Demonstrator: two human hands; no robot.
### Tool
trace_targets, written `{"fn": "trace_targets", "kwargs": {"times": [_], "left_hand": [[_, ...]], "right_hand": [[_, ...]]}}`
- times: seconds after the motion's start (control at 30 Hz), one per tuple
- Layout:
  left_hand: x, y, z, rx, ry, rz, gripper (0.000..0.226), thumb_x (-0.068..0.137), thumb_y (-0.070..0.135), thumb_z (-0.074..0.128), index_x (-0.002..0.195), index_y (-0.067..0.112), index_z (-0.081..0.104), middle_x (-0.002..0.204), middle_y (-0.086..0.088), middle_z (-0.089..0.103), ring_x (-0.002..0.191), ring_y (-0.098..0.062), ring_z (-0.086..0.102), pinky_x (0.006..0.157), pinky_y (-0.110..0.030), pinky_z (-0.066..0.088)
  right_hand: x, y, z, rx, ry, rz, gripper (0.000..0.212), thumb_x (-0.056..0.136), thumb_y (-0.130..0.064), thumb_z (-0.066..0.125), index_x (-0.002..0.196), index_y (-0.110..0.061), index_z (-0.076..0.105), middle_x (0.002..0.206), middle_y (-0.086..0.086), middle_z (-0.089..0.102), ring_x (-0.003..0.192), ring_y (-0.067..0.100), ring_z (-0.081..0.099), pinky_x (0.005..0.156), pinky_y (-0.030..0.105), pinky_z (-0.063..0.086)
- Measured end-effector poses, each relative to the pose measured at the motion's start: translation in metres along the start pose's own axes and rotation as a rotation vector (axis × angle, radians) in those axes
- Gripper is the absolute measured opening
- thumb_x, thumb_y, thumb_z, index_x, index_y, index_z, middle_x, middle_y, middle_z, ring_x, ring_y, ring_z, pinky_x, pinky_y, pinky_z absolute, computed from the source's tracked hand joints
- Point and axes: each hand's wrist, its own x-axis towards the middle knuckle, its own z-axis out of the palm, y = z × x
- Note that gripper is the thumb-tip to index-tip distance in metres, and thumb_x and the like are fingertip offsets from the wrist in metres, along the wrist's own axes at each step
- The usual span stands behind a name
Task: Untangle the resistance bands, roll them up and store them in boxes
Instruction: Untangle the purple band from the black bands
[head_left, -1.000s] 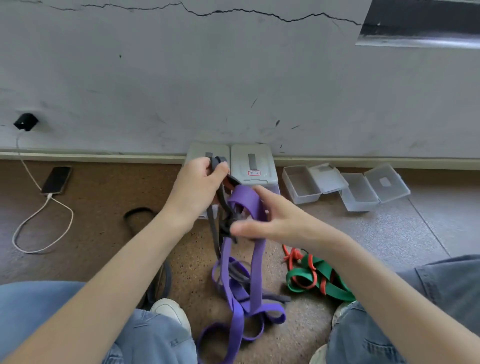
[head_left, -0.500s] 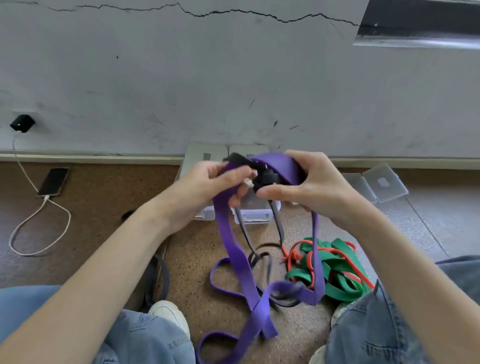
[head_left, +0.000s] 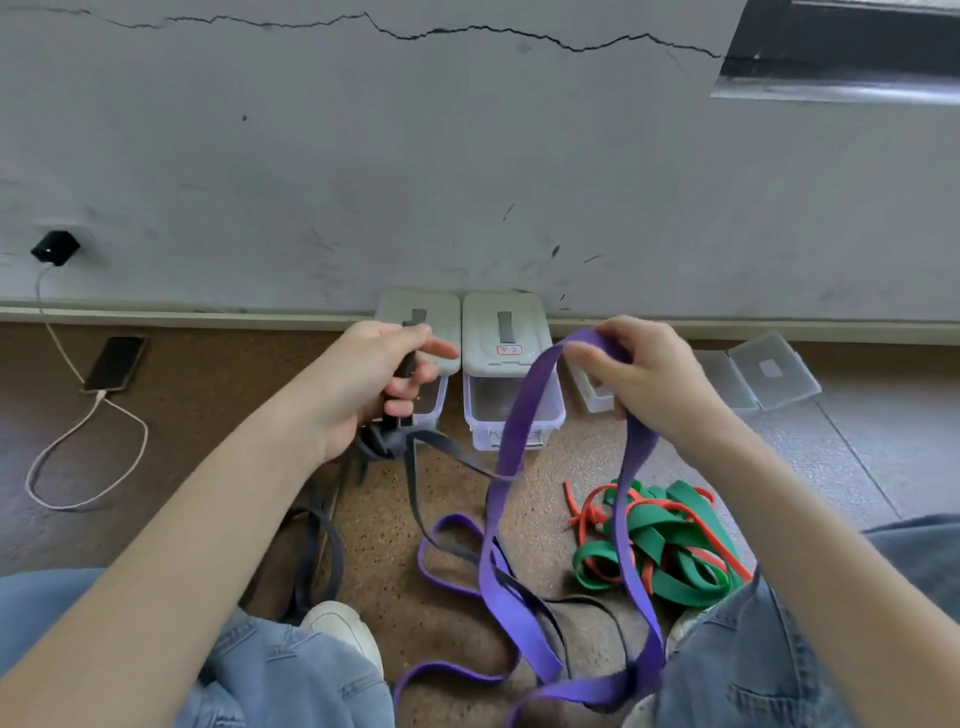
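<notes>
We have pulled the wide purple rubber band (head_left: 524, 431) away from the thin dark grey band (head_left: 447, 457): our left hand (head_left: 379, 374) grips grey, our right hand (head_left: 639, 374) pinches purple, so they are nearly untangled.

There is one view only, from a wide-angle camera worn on the person's head. It looks forward and down over both forearms, so the left hand (head_left: 382, 382) and right hand (head_left: 644, 379) sit near the middle of the frame, close to the lens. The knees in jeans (head_left: 291, 670) fill the bottom corners, nearest of all. Beyond the hands the floor (head_left: 208, 415) runs to the wall (head_left: 467, 156), which takes the upper half and stands farthest off. The wide lens bends the skirting line (head_left: 156, 314) and stretches the edges. No second view shares the scene.
</notes>
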Motion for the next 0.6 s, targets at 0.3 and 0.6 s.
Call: {"fn": "trace_targets", "kwargs": {"times": [0.3, 0.6], "left_hand": [[-0.013, 0.029, 0.005, -0.328, -0.200, 0.087, 0.024, 0.093, 0.020, 0.045, 0.089, 0.004, 0.062, 0.049, 0.008, 0.037, 0.032, 0.000, 0.024, 0.030, -0.011, 0.021], [-0.005, 0.015, 0.009, -0.401, -0.140, 0.050, 0.029, 0.098, 0.021, 0.041, 0.088, 0.004, 0.063, 0.068, 0.000, 0.056, 0.052, -0.006, 0.053, 0.050, -0.015, 0.048]], "right_hand": [[-0.009, 0.004, 0.025, -0.168, -0.630, -0.114, 0.100, 0.067, -0.049, 0.077, 0.146, -0.036, 0.017, 0.149, -0.012, 0.027, 0.134, 0.009, 0.029, 0.109, 0.031, 0.032], [-0.017, -0.005, 0.067, 0.398, -0.380, 0.026, 0.058, 0.073, -0.022, 0.078, 0.118, -0.025, 0.042, 0.082, -0.007, 0.065, 0.067, 0.008, 0.061, 0.067, 0.027, 0.053]]}}
